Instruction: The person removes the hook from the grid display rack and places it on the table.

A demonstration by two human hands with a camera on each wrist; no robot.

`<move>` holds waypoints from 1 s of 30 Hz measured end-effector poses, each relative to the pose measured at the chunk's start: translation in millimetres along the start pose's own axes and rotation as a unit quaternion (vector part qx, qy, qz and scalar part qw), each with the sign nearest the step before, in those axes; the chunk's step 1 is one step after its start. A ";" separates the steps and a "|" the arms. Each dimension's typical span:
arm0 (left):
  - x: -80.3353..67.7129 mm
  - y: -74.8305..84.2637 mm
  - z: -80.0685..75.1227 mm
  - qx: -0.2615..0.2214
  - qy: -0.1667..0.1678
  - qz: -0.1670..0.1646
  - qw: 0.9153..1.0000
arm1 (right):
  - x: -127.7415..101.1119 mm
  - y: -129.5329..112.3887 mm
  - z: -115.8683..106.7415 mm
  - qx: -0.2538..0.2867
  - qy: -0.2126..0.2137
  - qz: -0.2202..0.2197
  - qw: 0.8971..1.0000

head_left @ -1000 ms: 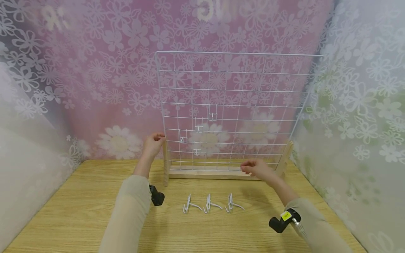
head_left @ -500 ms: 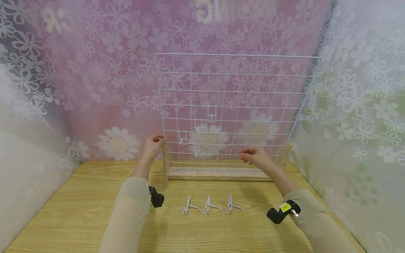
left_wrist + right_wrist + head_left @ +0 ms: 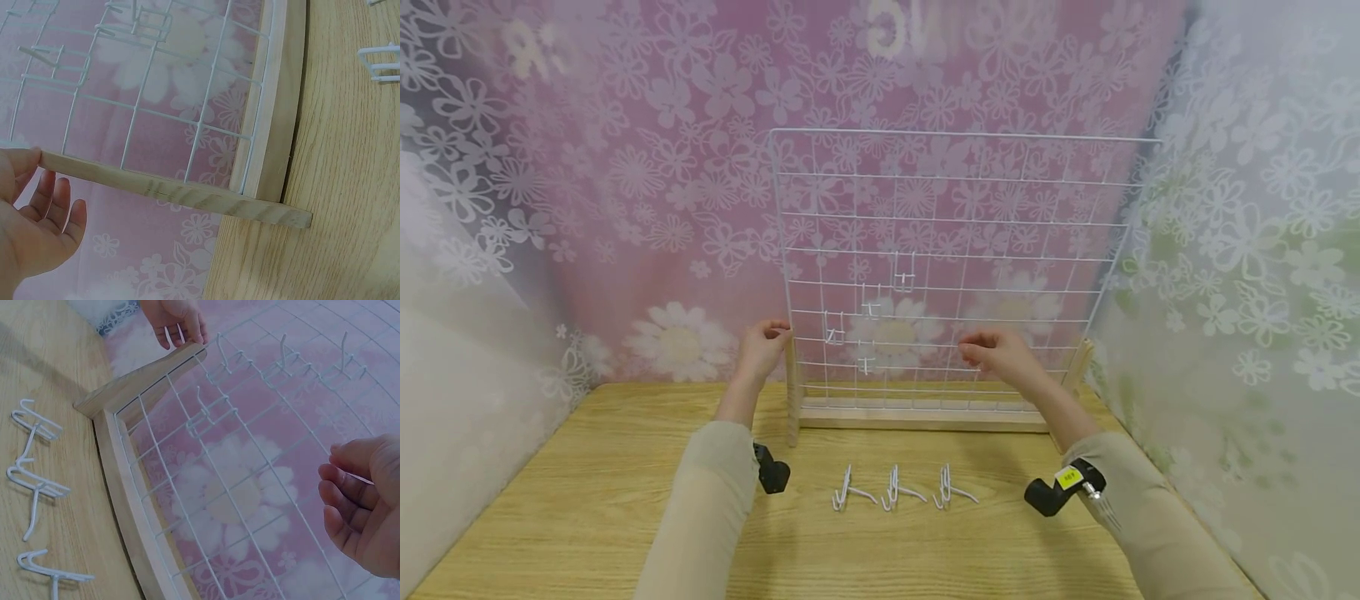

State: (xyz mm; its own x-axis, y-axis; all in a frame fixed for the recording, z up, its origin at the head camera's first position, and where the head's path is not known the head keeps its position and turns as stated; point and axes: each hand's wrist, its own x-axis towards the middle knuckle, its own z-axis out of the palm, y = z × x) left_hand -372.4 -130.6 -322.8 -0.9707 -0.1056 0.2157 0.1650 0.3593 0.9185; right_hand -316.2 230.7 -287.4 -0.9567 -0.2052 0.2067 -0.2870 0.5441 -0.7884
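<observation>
A white wire grid panel (image 3: pixel 962 134) stands upright in a light wooden stand (image 3: pixel 925 418). My left hand (image 3: pixel 762 350) pinches the upper end of the stand's left post (image 3: pixel 169 187), at the panel's side edge. In front of the panel's lower right part is my right hand (image 3: pixel 1009 364); its fingers are loosely curled, with nothing seen between them. The right wrist view has its fingertips (image 3: pixel 336 450) close by the wires. Several white wire hooks hang on the grid's left half, the highest hook (image 3: pixel 904 280) near the middle.
Three loose white hooks lie in a row on the wood-grain table (image 3: pixel 587 500) before the stand, the left hook (image 3: pixel 847 483) nearest my left sleeve. A flowered pink backdrop (image 3: pixel 662 208) hangs behind, and a pale flowered sheet (image 3: pixel 1262 292) on the right.
My right hand has risen from the grid's bottom edge to a few wire rows higher, shifting slightly left. My left hand stays at the post. The hooks have not moved.
</observation>
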 end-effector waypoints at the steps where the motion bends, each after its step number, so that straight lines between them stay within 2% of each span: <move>1: 0.1 -0.1 0.1 -0.002 0.000 -0.002 1.000 | 0.9 -2.3 -0.2 -0.001 0.002 -0.003 1.000; 9: 0.2 -0.2 -0.2 -0.003 0.001 -0.002 1.000 | 12.0 -22.3 1.3 0.002 0.014 -0.002 1.000; 21: 0.7 -1.9 1.3 -0.010 0.003 -0.001 1.000 | 25.1 -51.3 5.3 0.007 0.051 -0.043 0.998; 30: -0.8 -0.5 2.1 -0.007 0.010 0.000 1.000 | 32.9 -70.3 10.4 0.034 0.071 -0.048 0.996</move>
State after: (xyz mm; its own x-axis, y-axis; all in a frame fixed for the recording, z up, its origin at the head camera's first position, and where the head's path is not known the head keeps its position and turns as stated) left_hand -372.0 -128.7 -324.1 -0.9674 -0.1238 0.2211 0.1665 0.3471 0.9229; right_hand -326.9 177.2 -231.2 -0.9236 -0.1342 0.3591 -0.3784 0.4701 -0.7974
